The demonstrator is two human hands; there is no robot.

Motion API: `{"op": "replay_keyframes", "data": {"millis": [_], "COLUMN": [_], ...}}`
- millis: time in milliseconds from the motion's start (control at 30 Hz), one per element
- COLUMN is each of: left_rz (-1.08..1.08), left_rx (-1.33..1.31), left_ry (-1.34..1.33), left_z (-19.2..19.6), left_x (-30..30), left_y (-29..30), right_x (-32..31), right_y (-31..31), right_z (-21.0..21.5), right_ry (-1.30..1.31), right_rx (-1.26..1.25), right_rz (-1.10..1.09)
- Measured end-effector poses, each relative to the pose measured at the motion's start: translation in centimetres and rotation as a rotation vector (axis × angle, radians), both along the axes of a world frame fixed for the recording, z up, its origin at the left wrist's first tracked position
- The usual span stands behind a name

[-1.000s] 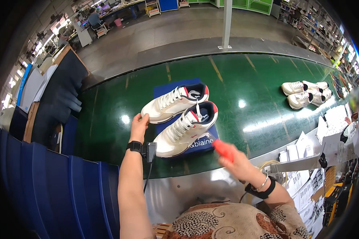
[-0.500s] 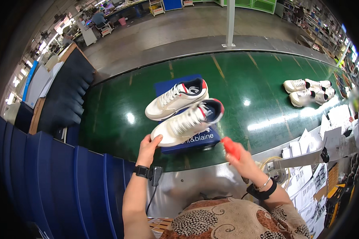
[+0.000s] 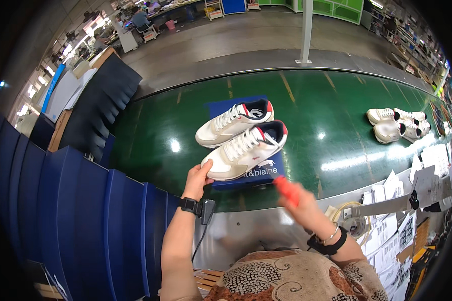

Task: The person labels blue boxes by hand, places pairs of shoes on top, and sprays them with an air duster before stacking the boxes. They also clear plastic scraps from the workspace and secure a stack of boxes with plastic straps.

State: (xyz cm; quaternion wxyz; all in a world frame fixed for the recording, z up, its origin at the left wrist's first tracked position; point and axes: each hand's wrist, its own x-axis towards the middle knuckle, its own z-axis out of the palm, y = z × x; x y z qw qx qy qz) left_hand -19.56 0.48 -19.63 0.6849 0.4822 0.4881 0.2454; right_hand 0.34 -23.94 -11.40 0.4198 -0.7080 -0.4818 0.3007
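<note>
My left hand (image 3: 198,179) is closed on the toe of the nearer sneaker (image 3: 241,154), thumb on top of the toe. That sneaker is white and beige with a red heel tab and dark lining, tilted over a dark blue shoebox (image 3: 266,175). Its matching sneaker (image 3: 234,121) rests just behind it, also over the box. My right hand (image 3: 301,204) is wrapped round a small red object (image 3: 287,191), blurred by motion, whose kind I cannot make out. It is held apart from the sneaker, near the box's right front corner.
Several more white sneakers (image 3: 386,131) stand to the right on the green conveyor belt (image 3: 331,110). Stacked dark blue boxes (image 3: 75,195) crowd the left side. Printed papers (image 3: 384,233) hang at the right, beside a metal ledge (image 3: 226,226). A white post (image 3: 306,32) rises behind the belt.
The nearer sneaker's heel has turned slightly, showing more of its side. My right hand has shifted a little lower with the red object. The whole view has swung slightly left.
</note>
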Motion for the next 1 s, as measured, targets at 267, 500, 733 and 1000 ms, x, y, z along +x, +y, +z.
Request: {"op": "replay_keyframes", "data": {"millis": [267, 500, 733, 1000], "left_rz": [0.278, 0.270, -0.717, -0.787], "left_rx": [0.142, 1.281, 1.728, 1.712], "left_ry": [-0.037, 0.538, 0.260, 0.367], "left_z": [-2.6, -2.3, -2.2, -5.8], "left_x": [0.6, 2.5, 7.7, 12.7], "left_y": [2.4, -2.6, -10.5, -6.6], "right_x": [1.7, 2.7, 3.1, 5.7], "right_y": [-2.4, -2.6, -2.2, -2.8], "right_z": [-0.8, -1.4, -0.8, -7.9], "right_ry": [-0.178, -0.208, -0.148, -0.301], "right_rx": [-0.125, -0.285, -0.074, 0.040], "right_rz": [0.304, 0.350, 0.063, -0.287]}}
